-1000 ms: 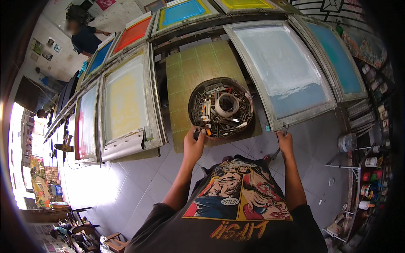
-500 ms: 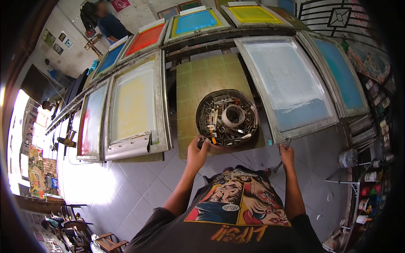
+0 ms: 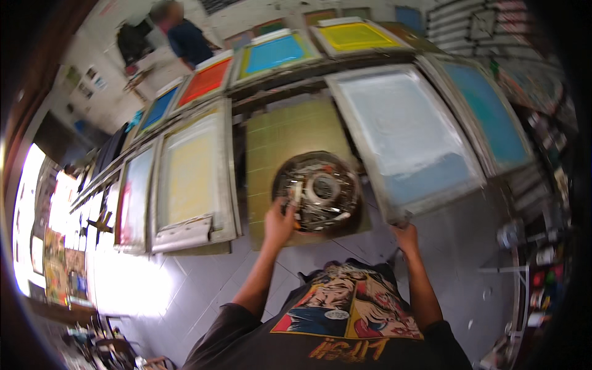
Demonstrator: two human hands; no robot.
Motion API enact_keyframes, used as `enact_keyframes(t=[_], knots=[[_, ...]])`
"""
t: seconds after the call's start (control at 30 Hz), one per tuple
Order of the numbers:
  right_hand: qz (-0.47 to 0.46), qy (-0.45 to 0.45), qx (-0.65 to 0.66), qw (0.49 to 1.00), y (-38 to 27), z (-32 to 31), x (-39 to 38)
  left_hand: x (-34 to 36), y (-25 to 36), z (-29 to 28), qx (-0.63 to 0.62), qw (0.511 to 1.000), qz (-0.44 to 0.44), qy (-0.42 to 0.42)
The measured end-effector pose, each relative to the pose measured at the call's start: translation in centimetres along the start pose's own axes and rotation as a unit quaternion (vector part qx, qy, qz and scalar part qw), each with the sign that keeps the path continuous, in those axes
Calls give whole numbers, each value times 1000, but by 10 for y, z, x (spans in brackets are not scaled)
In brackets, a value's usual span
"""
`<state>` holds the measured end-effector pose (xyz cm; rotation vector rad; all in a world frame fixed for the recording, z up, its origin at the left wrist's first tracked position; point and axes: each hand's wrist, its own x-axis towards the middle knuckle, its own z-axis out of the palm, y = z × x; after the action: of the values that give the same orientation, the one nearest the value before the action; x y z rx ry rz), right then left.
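Observation:
A round tub [image 3: 348,220] full of loose metal hardware stands on a greenish board [image 3: 265,139]. Within it lies a pale roll [image 3: 324,187], apparently tape. My left hand [image 3: 280,223] is at the tub's near left rim, fingers curled around something dark; blur hides what it is. My right hand [image 3: 406,239] is closed on a slim dark metal tool, its kind unclear, one end hanging below the fist. That hand is beside the near corner of a screen-printing frame [image 3: 394,213] with pale blue mesh; whether it touches the frame cannot be told.
Another printing screen [image 3: 231,185], with yellowish mesh, flanks the board on the left. Farther back are screens in red [image 3: 205,82], blue [image 3: 274,54] and yellow [image 3: 357,37]. A person [image 3: 188,42] stands at the back left. Shelves with containers [image 3: 542,277] line the right side.
The view has shifted and blurred, so the tub and screens appear lower and further left. My left hand reaches slightly further over the tub's rim. The right hand keeps its tool by the frame corner.

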<state>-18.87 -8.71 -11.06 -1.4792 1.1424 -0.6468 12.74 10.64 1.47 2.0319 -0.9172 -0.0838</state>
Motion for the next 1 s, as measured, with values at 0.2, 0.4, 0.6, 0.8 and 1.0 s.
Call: enact_keyframes(t=[0.2, 0.4, 0.6, 0.8, 1.0], knots=[[-57, 22, -124, 990, -9, -32, -5, 38, 2, 12, 119, 992, -31, -8], [77, 250, 16, 965, -13, -174, 13, 64, -33, 8, 212, 976, -38, -24], [63, 269, 15, 961, -15, -216, 92, 101, -92, -33, 255, 961, -74, -75], [109, 158, -27, 981, -11, -233, 129, 89, -120, -20, 311, 950, 36, 12], [30, 173, -126, 976, -15, -220, 128, 87, -147, -26, 359, 927, 108, 22]])
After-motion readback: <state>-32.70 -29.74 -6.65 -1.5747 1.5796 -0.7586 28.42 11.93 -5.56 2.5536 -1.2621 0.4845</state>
